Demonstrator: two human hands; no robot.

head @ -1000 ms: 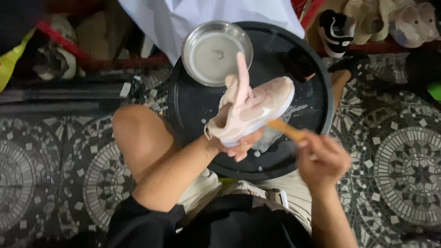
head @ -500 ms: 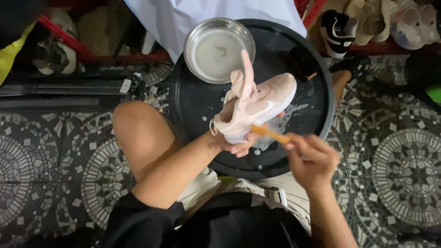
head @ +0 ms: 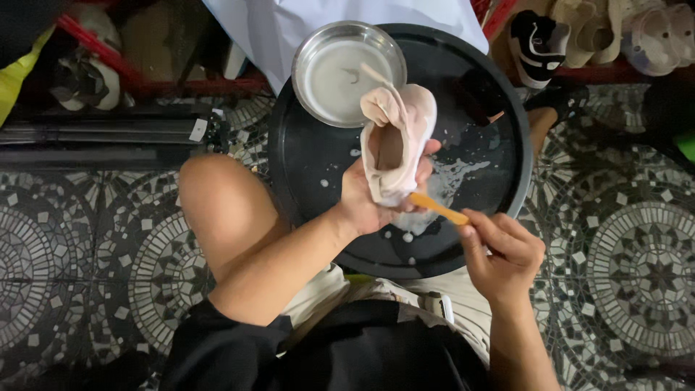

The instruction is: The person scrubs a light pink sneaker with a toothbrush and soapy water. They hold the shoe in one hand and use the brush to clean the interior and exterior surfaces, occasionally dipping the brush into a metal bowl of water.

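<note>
Our left hand [head: 369,203] has turned the pink shoe [head: 394,148] heel-up over the black tray [head: 304,159]; right hand [head: 503,253] grips the orange brush [head: 438,208], now scrubbing its heel.

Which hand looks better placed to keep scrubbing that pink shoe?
The right hand: it already holds the orange brush, its tip at the pink shoe's heel. The left hand is busy gripping the shoe above the black tray.
</note>
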